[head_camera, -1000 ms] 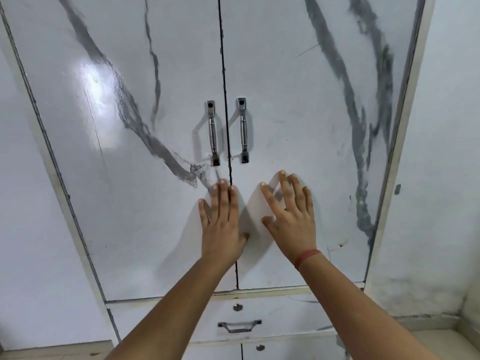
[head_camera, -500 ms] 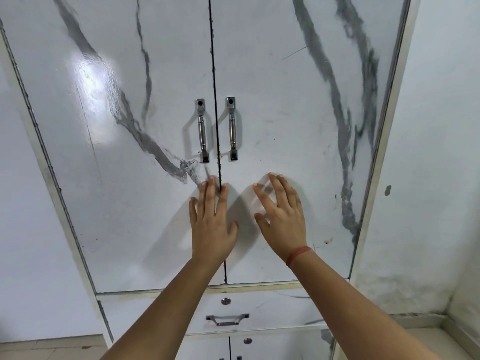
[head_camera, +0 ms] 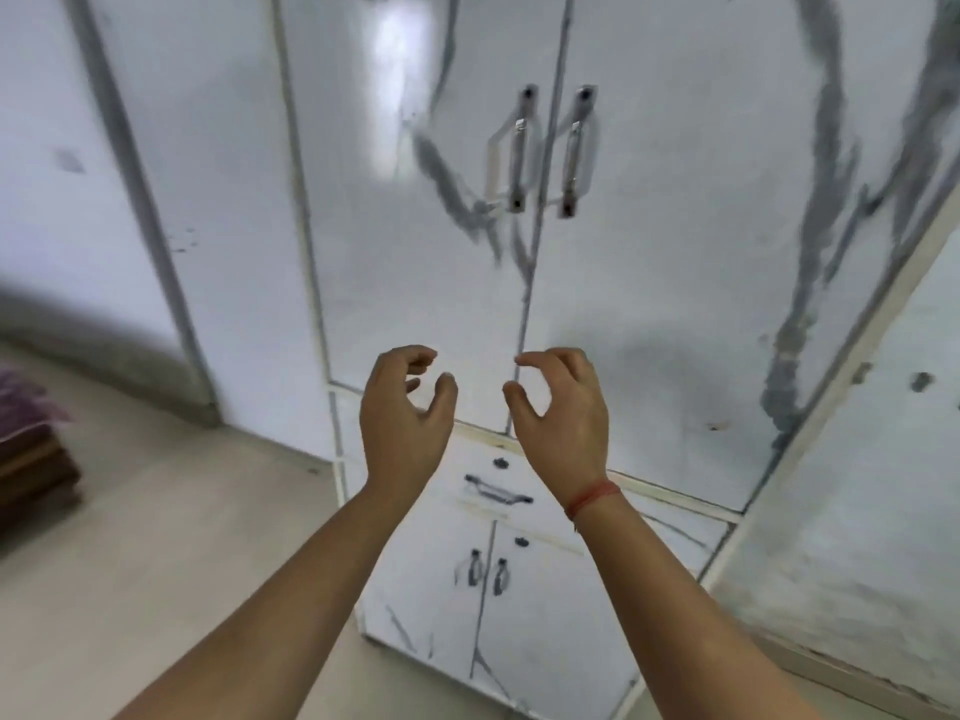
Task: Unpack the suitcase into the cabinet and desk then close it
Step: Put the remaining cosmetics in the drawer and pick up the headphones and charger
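Note:
The white marble-patterned cabinet (head_camera: 675,283) fills the view with both tall doors closed and two metal handles (head_camera: 545,153) side by side at the seam. My left hand (head_camera: 402,413) and my right hand (head_camera: 563,413) hover in front of the lower part of the doors, apart from them, fingers loosely curled and holding nothing. A red thread circles my right wrist. The suitcase is not in view.
Under the tall doors sit a drawer with a dark handle (head_camera: 497,490) and two small lower doors (head_camera: 485,566). White wall panels flank the cabinet. A stack of folded purple and brown fabric (head_camera: 26,449) lies on the pale floor (head_camera: 171,537) at far left.
Both hands have come off the cabinet doors and drawn back, fingers now curled loosely. The view has pulled away and swung left, showing the floor and lower drawer.

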